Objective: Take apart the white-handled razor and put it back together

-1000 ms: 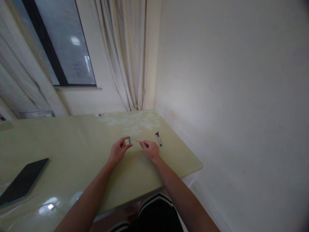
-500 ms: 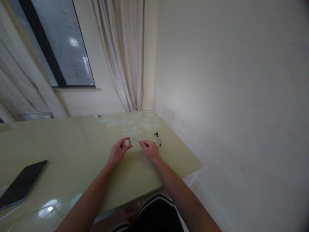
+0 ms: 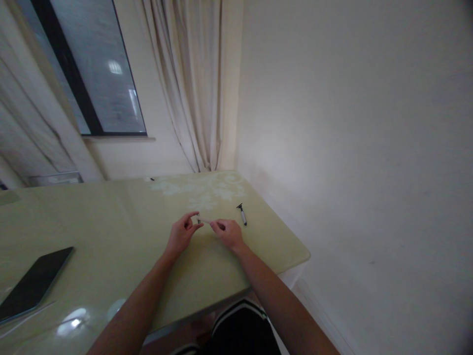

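Note:
Between the thumb and fingertips of my left hand (image 3: 182,233) is a small, narrow metallic piece (image 3: 198,218), held upright above the table. My right hand (image 3: 228,233) pinches a thin, pale stick (image 3: 206,221). The stick points left and its tip overlaps the metallic piece; whether they touch is too small to tell. A razor (image 3: 242,215) with a dark head and grey handle lies on the table just beyond my right hand.
The pale green table (image 3: 111,222) carries a dark tablet (image 3: 35,281) at the left. A small dark item (image 3: 152,179) lies near the far edge. A wall (image 3: 351,172) borders the right side, with curtains (image 3: 195,88) and a window behind.
My right hand has moved slightly left and down, bringing the stick's tip over the metallic piece. My left hand has stayed nearly still, holding the piece.

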A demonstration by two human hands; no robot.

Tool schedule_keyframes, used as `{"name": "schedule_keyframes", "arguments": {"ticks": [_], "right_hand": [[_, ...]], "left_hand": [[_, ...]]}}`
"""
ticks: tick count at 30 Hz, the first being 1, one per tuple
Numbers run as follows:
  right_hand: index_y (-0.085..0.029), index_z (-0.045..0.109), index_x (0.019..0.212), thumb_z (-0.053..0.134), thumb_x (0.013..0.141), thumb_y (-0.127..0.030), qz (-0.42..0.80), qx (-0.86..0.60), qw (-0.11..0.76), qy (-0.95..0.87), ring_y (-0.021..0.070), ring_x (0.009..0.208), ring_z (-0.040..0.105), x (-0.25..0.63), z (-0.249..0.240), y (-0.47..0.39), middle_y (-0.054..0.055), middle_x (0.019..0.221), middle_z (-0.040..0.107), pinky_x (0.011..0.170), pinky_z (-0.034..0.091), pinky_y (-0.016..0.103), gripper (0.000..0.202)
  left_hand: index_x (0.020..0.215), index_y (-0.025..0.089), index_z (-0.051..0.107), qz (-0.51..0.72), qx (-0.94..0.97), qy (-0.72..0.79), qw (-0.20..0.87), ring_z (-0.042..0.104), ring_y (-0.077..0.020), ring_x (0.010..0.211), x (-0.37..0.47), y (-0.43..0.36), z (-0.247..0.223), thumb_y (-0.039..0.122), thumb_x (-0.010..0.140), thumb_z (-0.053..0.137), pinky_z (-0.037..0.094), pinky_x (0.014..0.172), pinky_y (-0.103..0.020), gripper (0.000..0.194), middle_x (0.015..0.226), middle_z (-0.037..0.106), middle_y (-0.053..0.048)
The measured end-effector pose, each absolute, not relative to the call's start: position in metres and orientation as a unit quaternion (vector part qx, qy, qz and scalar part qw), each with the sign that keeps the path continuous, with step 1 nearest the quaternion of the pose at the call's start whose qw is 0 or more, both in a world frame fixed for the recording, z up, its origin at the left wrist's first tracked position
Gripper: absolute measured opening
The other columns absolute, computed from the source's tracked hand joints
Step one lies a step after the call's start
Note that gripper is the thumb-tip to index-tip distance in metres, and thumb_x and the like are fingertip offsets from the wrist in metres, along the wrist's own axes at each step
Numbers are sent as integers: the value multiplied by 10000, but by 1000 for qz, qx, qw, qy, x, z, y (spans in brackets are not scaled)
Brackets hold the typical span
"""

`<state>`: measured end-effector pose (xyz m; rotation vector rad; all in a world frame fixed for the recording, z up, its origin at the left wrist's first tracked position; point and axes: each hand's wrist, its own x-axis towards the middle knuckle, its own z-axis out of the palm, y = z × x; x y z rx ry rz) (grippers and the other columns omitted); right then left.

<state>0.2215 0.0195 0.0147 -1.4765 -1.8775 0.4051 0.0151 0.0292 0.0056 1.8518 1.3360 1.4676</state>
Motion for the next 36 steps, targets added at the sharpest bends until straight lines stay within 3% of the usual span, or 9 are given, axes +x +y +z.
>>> {"name": "schedule_keyframes", "arguments": {"ticks": [36], "right_hand": [[-201, 714, 700, 544, 957, -541, 129, -602, 324, -718, 124, 591, 467, 220, 16, 19, -10, 623, 596, 549, 212, 266, 459]], "left_hand": [[1148, 136, 716, 521, 656, 505, 206, 353, -114, 522, 15, 29, 7, 539, 737, 736, 304, 553, -249, 577, 579, 327, 108]]}}
